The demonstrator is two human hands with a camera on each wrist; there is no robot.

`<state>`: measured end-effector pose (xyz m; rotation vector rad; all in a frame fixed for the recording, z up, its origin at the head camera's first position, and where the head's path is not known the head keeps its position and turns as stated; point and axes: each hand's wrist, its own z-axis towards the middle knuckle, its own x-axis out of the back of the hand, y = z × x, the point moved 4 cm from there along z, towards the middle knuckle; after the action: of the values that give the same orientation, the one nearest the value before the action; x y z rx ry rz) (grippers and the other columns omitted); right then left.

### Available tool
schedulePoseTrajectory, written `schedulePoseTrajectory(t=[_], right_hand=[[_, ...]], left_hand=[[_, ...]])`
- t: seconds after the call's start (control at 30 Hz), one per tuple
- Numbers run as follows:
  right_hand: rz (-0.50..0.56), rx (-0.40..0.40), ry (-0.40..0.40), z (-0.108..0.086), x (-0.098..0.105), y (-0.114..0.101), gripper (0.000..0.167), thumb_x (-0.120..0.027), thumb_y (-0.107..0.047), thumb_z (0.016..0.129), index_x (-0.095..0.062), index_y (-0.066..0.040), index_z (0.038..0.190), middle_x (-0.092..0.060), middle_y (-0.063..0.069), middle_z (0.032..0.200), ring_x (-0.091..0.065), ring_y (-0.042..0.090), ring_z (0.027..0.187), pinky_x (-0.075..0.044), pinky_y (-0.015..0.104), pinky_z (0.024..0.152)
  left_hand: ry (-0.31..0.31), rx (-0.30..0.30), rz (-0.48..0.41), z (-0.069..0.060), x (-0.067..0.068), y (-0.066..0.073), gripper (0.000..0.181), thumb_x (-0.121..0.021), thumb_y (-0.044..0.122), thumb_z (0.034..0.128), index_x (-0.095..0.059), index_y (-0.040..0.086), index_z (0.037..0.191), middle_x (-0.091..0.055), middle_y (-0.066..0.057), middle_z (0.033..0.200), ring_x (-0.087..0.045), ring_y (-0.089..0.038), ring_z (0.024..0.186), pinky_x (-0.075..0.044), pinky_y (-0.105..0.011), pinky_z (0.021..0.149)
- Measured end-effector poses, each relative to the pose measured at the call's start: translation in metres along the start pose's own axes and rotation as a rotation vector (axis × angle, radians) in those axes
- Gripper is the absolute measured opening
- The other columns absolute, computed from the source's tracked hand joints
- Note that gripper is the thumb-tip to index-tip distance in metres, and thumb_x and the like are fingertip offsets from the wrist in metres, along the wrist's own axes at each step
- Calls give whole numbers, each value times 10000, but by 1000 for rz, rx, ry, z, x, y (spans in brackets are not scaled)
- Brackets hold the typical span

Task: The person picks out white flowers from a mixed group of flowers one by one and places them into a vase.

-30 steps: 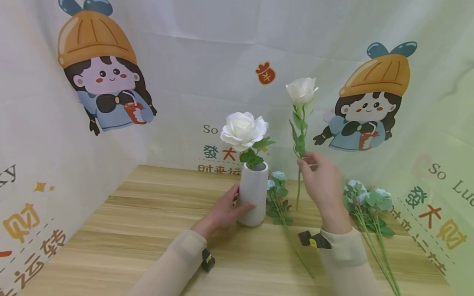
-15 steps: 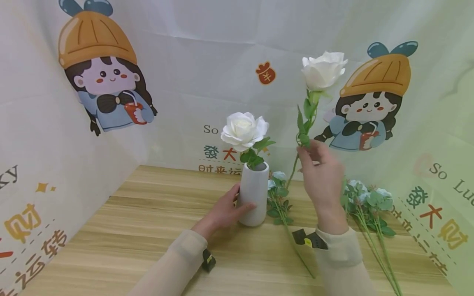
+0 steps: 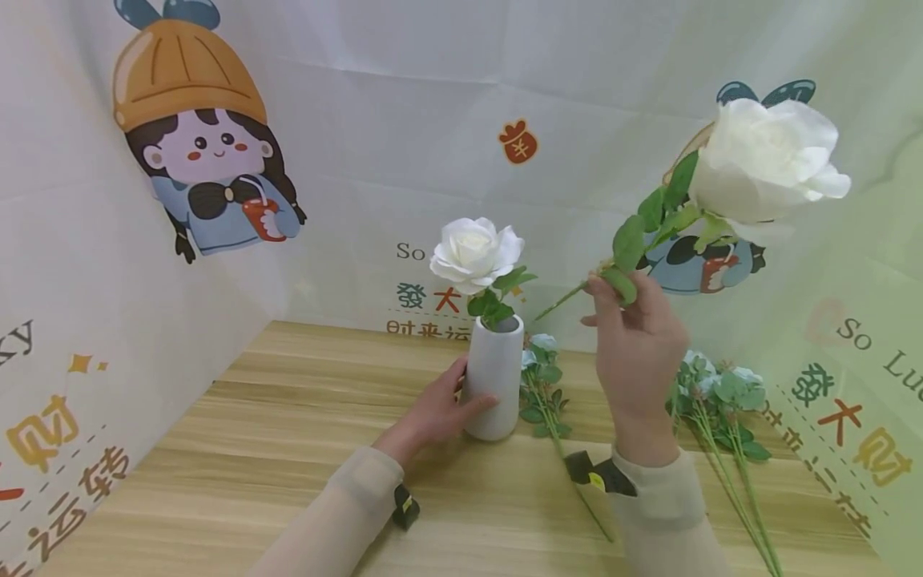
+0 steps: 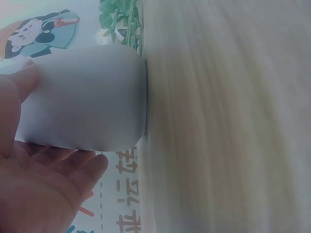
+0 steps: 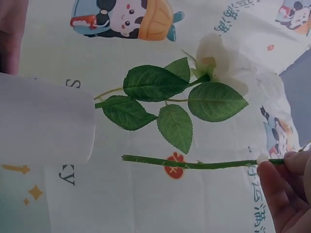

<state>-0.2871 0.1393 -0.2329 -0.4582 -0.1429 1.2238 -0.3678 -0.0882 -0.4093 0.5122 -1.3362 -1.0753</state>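
White vase [image 3: 493,393] on the bench [image 3: 274,417], one rose [image 3: 476,255] standing in it — left grip [image 3: 441,409] around the vase, right grip [image 3: 642,340] pinching a second rose [image 3: 771,164], tilted

A smooth white rounded vase [image 3: 493,393] stands upright near the middle of the wood-grained surface [image 3: 288,449], my left hand [image 3: 440,407] around its left side. In it sits a full-bloomed white rose [image 3: 476,255], its head above the rim. To the right, above the surface, my right hand [image 3: 638,344] holds a second large white rose [image 3: 764,164], bloom up and rightward, cut end pointing left toward the vase, apart from it. A pale-blue leafy flower spray [image 3: 546,401] lies just right of the vase; more pale-blue sprays [image 3: 724,393] lie beyond my right wrist. A white printed cloth [image 3: 389,144] hangs behind and on both sides.
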Motion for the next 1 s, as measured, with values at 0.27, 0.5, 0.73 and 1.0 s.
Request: schedulePoseTrajectory(t=[0.27,0.5,0.73,1.0], right_hand=[[60,-8,-29,-8,-15,2,174,-759,55,994,-775,108,1159,-833,-15,1020,-768,-26,838,-644,178,652],[-5,-49,-100,-17,-27,21,144,-750,32,1009,-751,136,1109,-789,312,1026,-733,-122,860,-647,155,694],[-224,-141,-181,-23,-32,46,163,-793,-88,1010,-772,38,1112,-835,201,1058,-807,149,876,-606,106,701],[-410,-177,-293,-32,-41,60,169,-798,-156,1016,-782,-31,1127,-843,143,1010,-807,340,894,-593,317,675]], left_hand=[[-7,-3,-7,1,0,-1,795,-765,409,1045,-370,180,1696,-496,-181,1697,-490,-442,1562,-451,-618,1270],[-3,-1,-4,2,-1,-3,803,-763,436,1042,-369,191,1697,-504,-172,1694,-491,-432,1565,-461,-612,1264],[-3,-4,0,3,0,-3,798,-751,450,1048,-367,186,1696,-510,-173,1688,-498,-429,1560,-469,-615,1256],[-1,-21,3,2,0,-2,799,-749,433,1052,-363,163,1697,-513,-192,1680,-504,-442,1551,-476,-618,1249]])
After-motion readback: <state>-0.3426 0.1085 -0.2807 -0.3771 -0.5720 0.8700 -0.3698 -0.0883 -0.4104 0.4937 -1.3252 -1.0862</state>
